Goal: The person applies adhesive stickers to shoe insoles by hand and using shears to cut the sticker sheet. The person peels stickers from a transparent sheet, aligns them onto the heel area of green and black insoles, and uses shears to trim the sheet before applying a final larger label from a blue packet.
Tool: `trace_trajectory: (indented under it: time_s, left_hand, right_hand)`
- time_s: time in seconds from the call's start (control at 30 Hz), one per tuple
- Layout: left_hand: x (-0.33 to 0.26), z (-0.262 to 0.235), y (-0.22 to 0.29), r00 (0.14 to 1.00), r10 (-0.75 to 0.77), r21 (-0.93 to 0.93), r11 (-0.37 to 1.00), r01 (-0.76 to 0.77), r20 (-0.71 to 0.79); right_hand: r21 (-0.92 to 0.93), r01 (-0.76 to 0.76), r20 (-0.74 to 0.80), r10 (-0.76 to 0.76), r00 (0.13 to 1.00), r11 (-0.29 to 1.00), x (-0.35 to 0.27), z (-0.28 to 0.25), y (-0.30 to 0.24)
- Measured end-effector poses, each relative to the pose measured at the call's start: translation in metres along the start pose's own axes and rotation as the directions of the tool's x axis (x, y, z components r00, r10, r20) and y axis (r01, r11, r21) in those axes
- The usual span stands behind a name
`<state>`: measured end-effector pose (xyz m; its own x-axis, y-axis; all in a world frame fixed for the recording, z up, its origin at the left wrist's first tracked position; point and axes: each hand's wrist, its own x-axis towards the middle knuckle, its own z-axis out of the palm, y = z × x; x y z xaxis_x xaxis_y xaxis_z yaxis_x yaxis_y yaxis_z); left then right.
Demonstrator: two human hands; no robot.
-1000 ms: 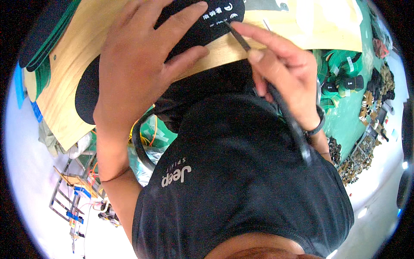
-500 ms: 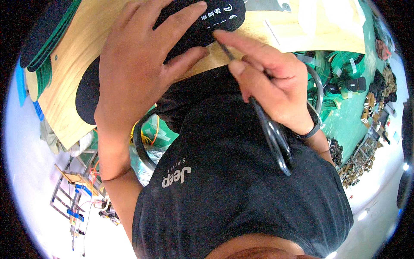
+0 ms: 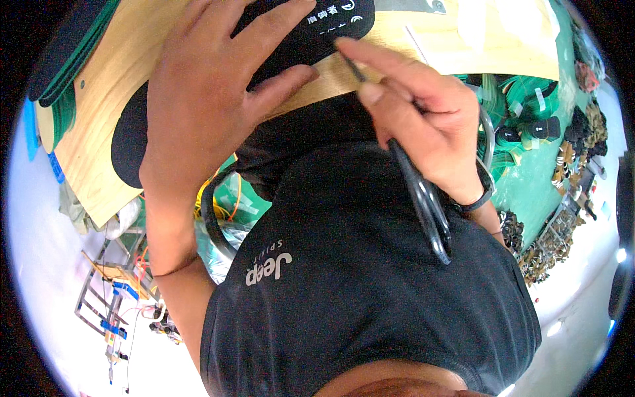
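Note:
A black insole [image 3: 360, 25] with white print on one end lies on the pale wooden tabletop, along its near edge. My left hand [image 3: 198, 86] rests flat across its middle with fingers spread and hides much of it; the rounded other end shows left of the wrist. To the right, my right hand [image 3: 423, 109] is closed around black-handled scissors [image 3: 423, 205]. Their looped handles hang down toward my dark shirt, and the narrow dark tip end shows between thumb and index finger. That index fingertip is close to the insole's near edge.
Stacked black and green insoles [image 3: 66, 66] lie at the table's left. A metal plate [image 3: 433, 5] sits at the far edge of the wooden table [image 3: 489, 49]. Bundled green insoles [image 3: 522, 99] and piles of brown and black pieces are on the green floor at right.
My right hand has shifted slightly right with the scissors. My left hand and the insole have moved a little to the left in view.

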<state>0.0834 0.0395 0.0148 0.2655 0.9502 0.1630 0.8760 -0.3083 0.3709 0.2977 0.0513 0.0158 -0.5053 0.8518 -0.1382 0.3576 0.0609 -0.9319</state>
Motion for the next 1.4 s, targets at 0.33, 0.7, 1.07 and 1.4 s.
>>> trace_trajectory:
  time_s: [0.33, 0.7, 1.07, 1.4]
  left_hand:
    - [0.002, -0.003, 0.000, 0.999, 0.012, 0.037, 0.999, -0.014, 0.051]
    - [0.002, 0.000, -0.004, 0.998, 0.056, -0.028, 0.998, -0.056, 0.005]
    - [0.000, 0.005, -0.007, 0.993, 0.093, 0.017, 0.996, -0.092, -0.075]
    - [0.001, 0.005, -0.009, 0.991, 0.116, 0.017, 0.993, -0.115, -0.068]
  right_hand:
    - [-0.011, -0.007, -0.062, 0.006, 0.998, 1.000, -0.001, -0.002, 0.003]
    - [-0.012, 0.014, -0.029, -0.014, 0.999, 1.000, -0.001, 0.004, 0.004]
    - [-0.008, -0.011, -0.191, 0.009, 0.981, 1.000, 0.005, -0.005, 0.008]
    - [-0.078, 0.091, -0.066, -0.097, 0.993, 0.993, 0.001, -0.001, 0.008]
